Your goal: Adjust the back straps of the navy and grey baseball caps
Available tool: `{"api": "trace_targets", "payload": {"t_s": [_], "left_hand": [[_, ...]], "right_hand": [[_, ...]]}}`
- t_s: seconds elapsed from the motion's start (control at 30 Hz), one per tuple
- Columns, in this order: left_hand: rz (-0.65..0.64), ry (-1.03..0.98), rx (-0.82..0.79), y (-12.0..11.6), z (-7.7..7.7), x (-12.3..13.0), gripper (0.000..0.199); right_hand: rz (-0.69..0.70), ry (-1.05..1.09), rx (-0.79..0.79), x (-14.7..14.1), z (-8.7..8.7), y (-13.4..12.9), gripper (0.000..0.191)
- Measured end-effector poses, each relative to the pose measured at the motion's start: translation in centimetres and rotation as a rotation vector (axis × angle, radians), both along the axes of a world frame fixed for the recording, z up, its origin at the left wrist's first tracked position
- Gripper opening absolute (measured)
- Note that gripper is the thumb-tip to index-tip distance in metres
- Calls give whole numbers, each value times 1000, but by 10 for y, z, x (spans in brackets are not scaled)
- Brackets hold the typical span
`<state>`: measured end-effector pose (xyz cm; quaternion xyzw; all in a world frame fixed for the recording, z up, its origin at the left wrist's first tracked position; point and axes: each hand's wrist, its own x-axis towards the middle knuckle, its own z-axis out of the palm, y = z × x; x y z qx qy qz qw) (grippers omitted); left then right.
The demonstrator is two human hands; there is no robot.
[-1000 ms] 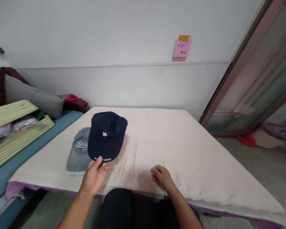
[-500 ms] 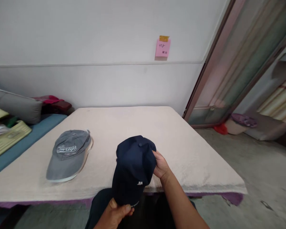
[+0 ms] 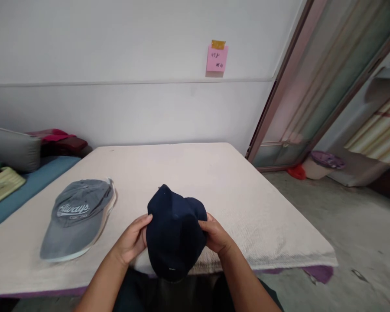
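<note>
Navy cap (image 3: 175,236), brim toward the person.
Left hand (image 3: 134,240) and right hand (image 3: 216,232) clamp its sides, thumbs on the cloth.

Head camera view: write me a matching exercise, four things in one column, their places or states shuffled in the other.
Things
1. navy baseball cap
2. gray "Always" cap
3. pink note
4. beige bin

Places or states
A. taped to the white wall
B. on the floor, beside a red item
C. lying on the cream cover, brim toward the person
D. held between the left hand and the right hand

Right pairs: 1-D, 2-C, 3-A, 4-B
</note>
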<state>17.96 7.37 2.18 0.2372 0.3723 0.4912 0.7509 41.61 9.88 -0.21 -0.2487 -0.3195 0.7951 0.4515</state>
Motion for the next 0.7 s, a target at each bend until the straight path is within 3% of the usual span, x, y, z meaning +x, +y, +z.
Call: {"api": "trace_targets", "payload": {"t_s": [0.13,0.2,0.33,0.43,0.5,0.63,0.7], "left_hand": [[213,-12,175,29,9,13,40],[247,-46,195,35,7,18,46],[97,-72,158,31,1,19,40],[-68,-103,138,22,3,14,31],[-158,-141,130,16,5,13,28],[-251,-168,104,9,5,16,45],[-260,-122,91,9,1,17,52]], "right_hand": [[-24,6,56,10,1,6,34],[-46,20,97,17,4,12,28],[-81,27,178,30,10,23,23],[-16,-1,172,33,13,24,19],[37,10,154,32,15,21,27],[152,68,176,23,16,17,48],[185,48,189,18,16,18,44]]}}
